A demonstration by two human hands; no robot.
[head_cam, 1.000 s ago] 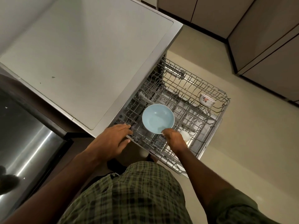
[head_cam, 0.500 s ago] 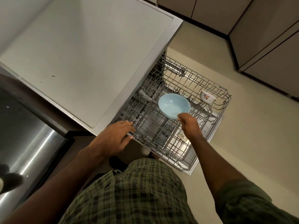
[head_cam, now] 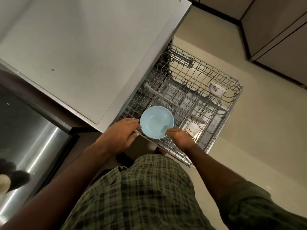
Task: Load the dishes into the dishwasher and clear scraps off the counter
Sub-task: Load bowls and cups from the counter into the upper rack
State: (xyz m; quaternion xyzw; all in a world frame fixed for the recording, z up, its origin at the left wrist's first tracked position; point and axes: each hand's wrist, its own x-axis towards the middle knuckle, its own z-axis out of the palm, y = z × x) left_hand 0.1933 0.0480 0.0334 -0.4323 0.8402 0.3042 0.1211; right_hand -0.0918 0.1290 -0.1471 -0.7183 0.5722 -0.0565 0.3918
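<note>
Head view: wire rack (head_cam: 221, 113) pulled out at centre right, mostly bare tines, open floor beyond. Right hand (head_cam: 180, 138) pinches the near rim of the round pale blue bowl (head_cam: 157, 122) above the rack's near-left corner. Left hand (head_cam: 123, 133) has fingers curled on the rack's front edge. Floral bowl (head_cam: 216, 89) at far right corner; white cup (head_cam: 191, 129) below. Smooth grey dishwasher top (head_cam: 83, 55) fills upper left.

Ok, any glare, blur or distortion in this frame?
Head view: wide-angle bending curves the counter edges; a bright glare streak on the steel panel; dim warm light; blue bowl, rack and both hands stay fairly sharp.
</note>
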